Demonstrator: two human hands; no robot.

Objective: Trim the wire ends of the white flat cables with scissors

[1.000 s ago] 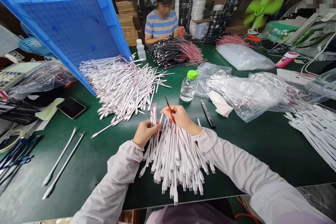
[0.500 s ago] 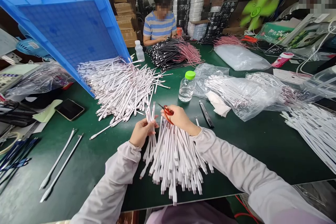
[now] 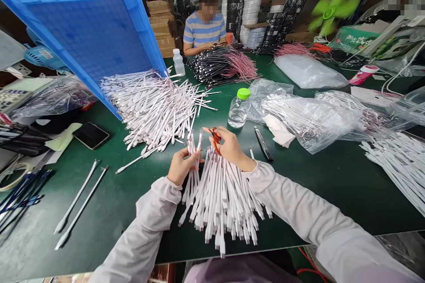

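Note:
My left hand (image 3: 181, 166) is closed around a small bunch of white flat cables (image 3: 192, 148), holding their upper ends upright. My right hand (image 3: 229, 146) grips small red scissors (image 3: 215, 138) just right of those cable ends, blades pointing left toward them. Under both hands lies a fanned pile of white cables (image 3: 222, 203) with connector ends toward me, on the green table (image 3: 315, 185).
A tilted blue crate (image 3: 83, 31) spills a large heap of white cables (image 3: 156, 106). A green-capped bottle (image 3: 239, 108), a black pen (image 3: 264, 143), a phone (image 3: 90, 135), two loose cables (image 3: 79, 203) and plastic bags of cables (image 3: 308, 117) lie around. Another person (image 3: 206, 22) works opposite.
The scissors in my right hand tipped from pointing up to pointing left toward the cable ends. My left hand stayed on the bunch, shifting it slightly.

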